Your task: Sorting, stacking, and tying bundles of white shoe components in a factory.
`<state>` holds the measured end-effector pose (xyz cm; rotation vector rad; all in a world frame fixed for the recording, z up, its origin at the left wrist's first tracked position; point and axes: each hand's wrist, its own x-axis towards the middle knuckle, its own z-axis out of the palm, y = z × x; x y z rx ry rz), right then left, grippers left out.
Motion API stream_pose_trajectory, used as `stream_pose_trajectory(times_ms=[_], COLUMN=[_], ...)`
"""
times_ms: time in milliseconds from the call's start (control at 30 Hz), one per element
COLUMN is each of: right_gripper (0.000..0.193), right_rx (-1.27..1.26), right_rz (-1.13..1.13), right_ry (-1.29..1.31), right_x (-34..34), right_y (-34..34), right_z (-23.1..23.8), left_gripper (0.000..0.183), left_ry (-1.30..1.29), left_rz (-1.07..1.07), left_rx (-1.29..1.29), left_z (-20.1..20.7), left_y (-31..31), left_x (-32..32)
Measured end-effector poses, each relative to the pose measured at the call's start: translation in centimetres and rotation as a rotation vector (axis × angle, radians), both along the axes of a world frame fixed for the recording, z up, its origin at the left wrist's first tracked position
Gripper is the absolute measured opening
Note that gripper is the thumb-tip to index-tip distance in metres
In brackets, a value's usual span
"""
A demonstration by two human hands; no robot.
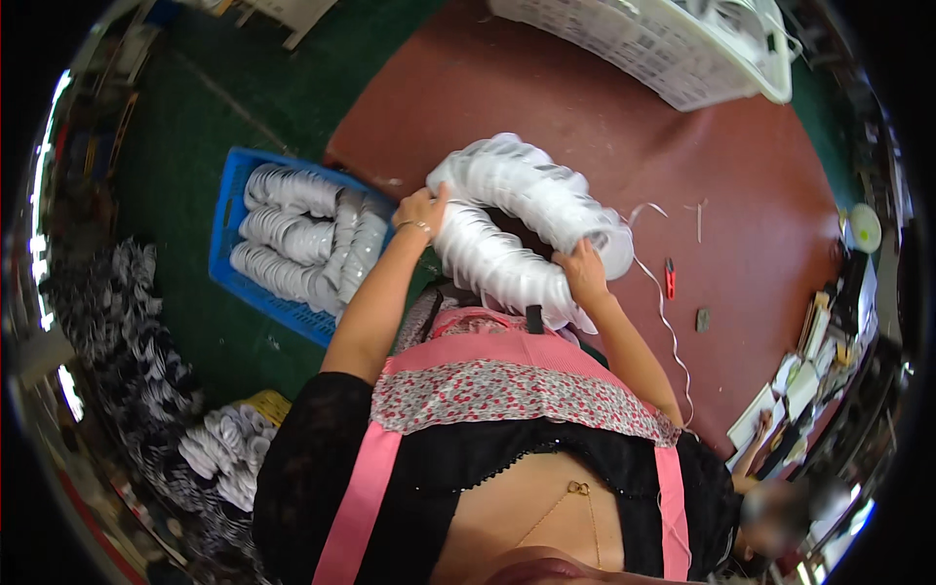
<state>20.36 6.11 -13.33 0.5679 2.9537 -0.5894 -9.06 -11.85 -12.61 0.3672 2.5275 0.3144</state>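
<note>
A long stack of thin white round pieces [512, 180], bent into a U, lies on the reddish-brown table in front of me. My left hand [421, 210] is closed round the bend at its left side. At the right, where the two ends come near each other, my right hand [585, 273] grips the stack with its fingers at an end. Part of those fingers is hidden by the white pieces. A thin white strap [665, 307] trails over the table beside my right hand.
A blue crate [222, 210] with similar grey-white stacks stands at the left. On the table are red-handled snips [670, 278], a small grey block [702, 319] and, at the far edge, a white basket [673, 78]. Another person's arm [756, 448] rests near papers at the right.
</note>
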Motion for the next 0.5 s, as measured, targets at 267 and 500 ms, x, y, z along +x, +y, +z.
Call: stream_pose_trajectory(times_ms=[267, 500], right_gripper=[0.026, 0.031], right_rx=[0.053, 0.287], right_rz=[0.037, 0.117], right_ry=[0.023, -0.093], right_x=[-0.4, -0.2], right_y=[-0.1, 0.6], right_z=[0.1, -2.0], left_gripper=[0.060, 0.025], left_ry=[0.132, -0.219], left_rz=[0.104, 0.055], left_rx=[0.513, 0.452], left_z=[-7.8, -10.0], left_y=[-6.6, -26.0], left_x=[1.9, 16.0])
